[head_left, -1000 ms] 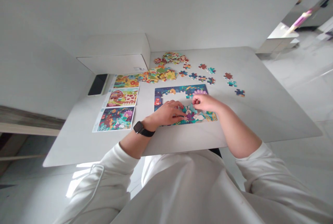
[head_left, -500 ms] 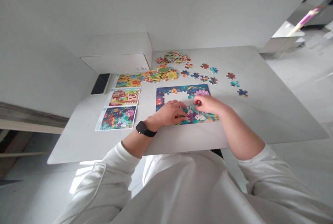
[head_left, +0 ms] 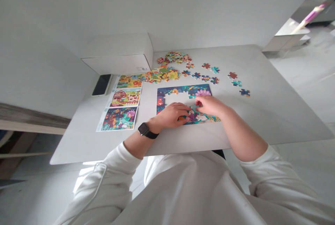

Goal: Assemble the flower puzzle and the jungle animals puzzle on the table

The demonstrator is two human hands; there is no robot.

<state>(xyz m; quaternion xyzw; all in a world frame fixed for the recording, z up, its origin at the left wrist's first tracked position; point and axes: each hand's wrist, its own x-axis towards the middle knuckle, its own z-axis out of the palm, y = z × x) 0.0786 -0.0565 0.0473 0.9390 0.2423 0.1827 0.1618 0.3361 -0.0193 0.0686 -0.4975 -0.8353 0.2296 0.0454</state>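
A partly assembled jigsaw puzzle (head_left: 201, 117) lies near the table's front edge, showing white rabbits and a purple peacock tail. Inside its dark blue border there is a white gap at the upper middle. My left hand (head_left: 175, 114), with a black watch on the wrist, rests on the lower left of the puzzle, its fingers stretched out and slightly bent over the pieces. On the right part of the puzzle, my right hand (head_left: 210, 105) has its fingers curled in and its thumb near the teal pieces. Whatever lies under those fingertips is hidden.
Several loose puzzle pieces (head_left: 205, 78) are spread behind and right of the puzzle. Two piles of pieces (head_left: 171, 74) lie at the back by a white box (head_left: 115, 62). Picture sheets (head_left: 119, 118) and a phone (head_left: 101, 84) are on the left.
My left hand has shifted slightly to the right, its fingers reaching further over the puzzle and closer together. My right hand stays at nearly the same spot.
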